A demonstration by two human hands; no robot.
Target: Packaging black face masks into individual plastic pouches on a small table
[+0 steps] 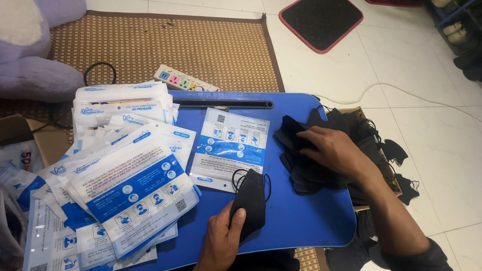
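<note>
White floor tiles and a woven mat (165,45) are surrounding a low blue lap table (311,216). Left hand (221,241) is pinching a folded black face mask (249,200) near the table's front edge, thumb pressing on top, likely keeping it flat. Right hand (334,148) is resting with fingers spread on a pile of black masks (306,170) at the table's right, seemingly steadying it. One printed pouch (228,145) is lying alone mid-table; a fanned heap of pouches (125,175) is covering the left side, within reach.
</note>
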